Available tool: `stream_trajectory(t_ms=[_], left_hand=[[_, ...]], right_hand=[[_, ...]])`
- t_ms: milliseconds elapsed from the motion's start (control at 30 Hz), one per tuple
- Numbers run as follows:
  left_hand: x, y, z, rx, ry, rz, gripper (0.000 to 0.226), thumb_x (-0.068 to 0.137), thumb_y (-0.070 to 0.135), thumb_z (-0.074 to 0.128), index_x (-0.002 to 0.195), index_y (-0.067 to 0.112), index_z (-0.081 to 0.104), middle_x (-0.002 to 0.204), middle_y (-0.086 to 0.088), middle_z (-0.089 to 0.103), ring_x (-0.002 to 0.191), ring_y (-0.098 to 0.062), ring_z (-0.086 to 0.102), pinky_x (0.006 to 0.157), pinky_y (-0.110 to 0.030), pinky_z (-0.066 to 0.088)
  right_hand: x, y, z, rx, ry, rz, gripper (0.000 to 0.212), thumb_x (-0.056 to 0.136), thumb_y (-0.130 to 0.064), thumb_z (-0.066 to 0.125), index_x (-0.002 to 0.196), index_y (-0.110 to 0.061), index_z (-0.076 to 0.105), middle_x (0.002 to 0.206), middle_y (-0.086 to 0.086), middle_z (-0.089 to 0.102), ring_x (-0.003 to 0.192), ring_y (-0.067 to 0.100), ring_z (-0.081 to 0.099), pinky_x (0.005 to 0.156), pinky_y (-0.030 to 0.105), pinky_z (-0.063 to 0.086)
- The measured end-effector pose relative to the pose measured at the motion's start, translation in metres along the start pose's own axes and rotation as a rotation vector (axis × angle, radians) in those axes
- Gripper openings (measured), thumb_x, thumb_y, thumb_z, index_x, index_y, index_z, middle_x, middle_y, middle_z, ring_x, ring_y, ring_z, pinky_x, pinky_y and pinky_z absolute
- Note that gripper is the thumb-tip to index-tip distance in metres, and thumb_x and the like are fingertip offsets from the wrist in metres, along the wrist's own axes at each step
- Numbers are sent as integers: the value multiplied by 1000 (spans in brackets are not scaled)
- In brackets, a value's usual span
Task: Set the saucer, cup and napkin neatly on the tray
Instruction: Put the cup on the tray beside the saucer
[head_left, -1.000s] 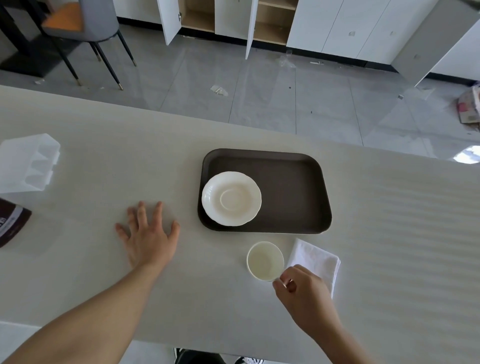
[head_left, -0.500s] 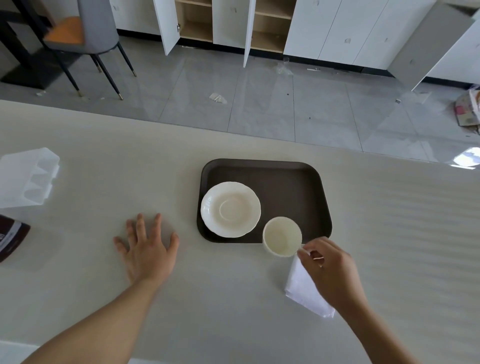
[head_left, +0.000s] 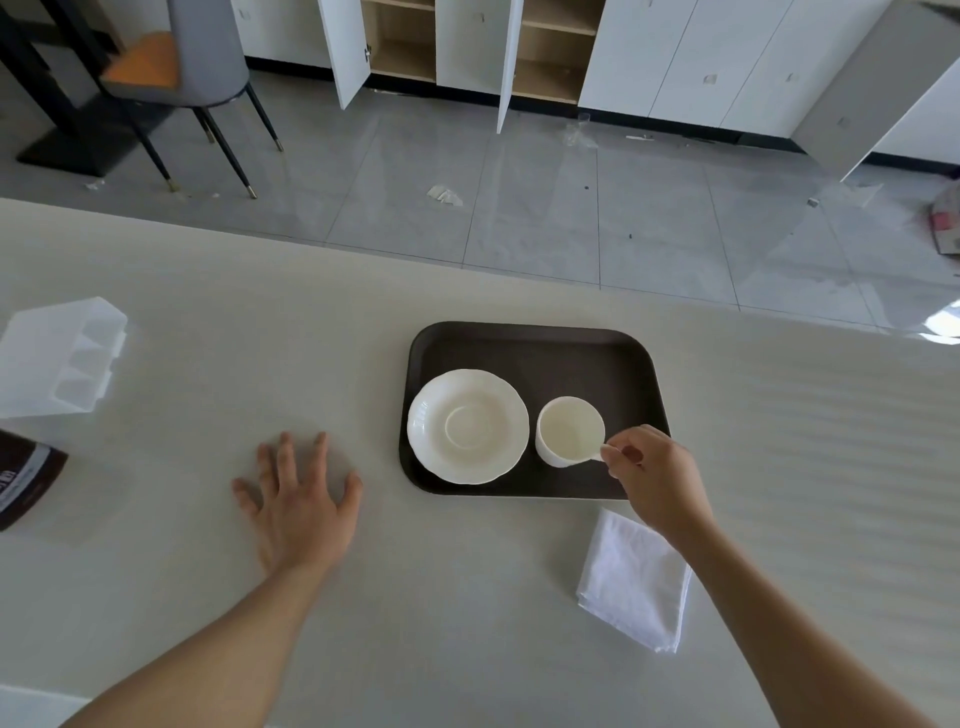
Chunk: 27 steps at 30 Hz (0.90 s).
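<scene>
- Right hand (head_left: 657, 478): pinching handle of cup (head_left: 570, 430); cup on tray (head_left: 530, 345), just right of saucer (head_left: 467, 426).
- Left hand (head_left: 298, 499): flat, fingers spread, empty, on tabletop (head_left: 208, 291).
- Napkin (head_left: 635, 579): folded, on tabletop near tray's near-right corner.

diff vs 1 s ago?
The right hand, pinching the handle, carried the cup from the table in front of the tray onto it, right of the saucer. Saucer, napkin and the flat left hand stayed put.
</scene>
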<state>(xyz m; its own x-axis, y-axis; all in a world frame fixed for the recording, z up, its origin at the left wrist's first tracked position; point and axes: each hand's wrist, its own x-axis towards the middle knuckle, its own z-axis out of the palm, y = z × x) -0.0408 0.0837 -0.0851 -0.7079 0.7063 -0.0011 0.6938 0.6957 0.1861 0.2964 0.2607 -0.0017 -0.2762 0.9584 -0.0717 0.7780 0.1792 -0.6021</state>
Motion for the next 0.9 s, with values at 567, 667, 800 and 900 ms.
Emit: stream_trajectory(t_ms=[567,667,800,900], left_hand=[[0,-1,1,0,3,0,67,87,53,55,146,26,39,159,-13,26,148,-34,14,116,-62,8],[0,0,1,5,0,2,67,87,53,54,147,26,38,159,-13,25,148,-34,14,116,-62,7],[0,-1,1,13,-15,-1,68,88,54,50,148,27,36,160,-13,23,149,-33,11,116,-61,5],[1,-2,3,14,-15,-1,68,88,55,49,148,27,35,160,-12,23,149,-33,11,116,-61,6]], right_hand=[[11,7,9,52,18,59,7,91,-23,66,94,-19,70,91,0,68,77,14,63,63,22,46],[4,10,7,61,42,80,16,90,-24,67,105,-17,67,94,-3,65,78,9,62,62,19,43],[-11,18,0,105,100,124,22,89,-22,67,111,-18,66,97,-5,68,80,8,63,66,22,46],[-23,28,-7,109,125,153,22,89,-20,66,112,-19,66,95,-5,70,82,11,65,66,20,45]])
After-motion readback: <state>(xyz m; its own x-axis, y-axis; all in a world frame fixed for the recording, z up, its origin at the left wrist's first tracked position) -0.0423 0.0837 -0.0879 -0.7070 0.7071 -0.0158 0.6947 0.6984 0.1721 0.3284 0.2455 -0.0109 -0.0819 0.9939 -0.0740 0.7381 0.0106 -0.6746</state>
